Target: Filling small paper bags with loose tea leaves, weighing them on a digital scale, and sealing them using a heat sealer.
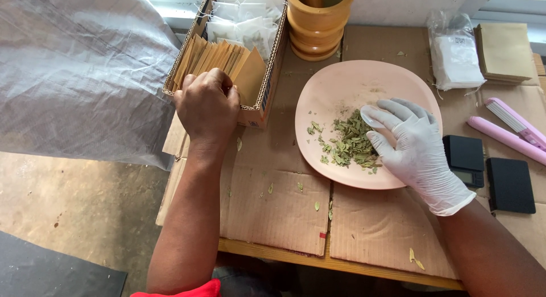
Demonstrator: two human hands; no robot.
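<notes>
Flattened cardboard (273, 211) covers a wooden table above a bare concrete floor; a grey woven sack (79, 69) hangs at the left. The left hand (207, 106), bare, is curled over tan envelopes (219, 58) standing on edge in a row inside a carton (267, 86) whose long axis runs away from the person; whether it grips one, I cannot tell. The right hand (412, 146), in a white glove, rests half-open, fingers spread, on dried leaves (347, 143) on a pink plate (341, 86). White sachets (244, 18) fill the carton's far end.
</notes>
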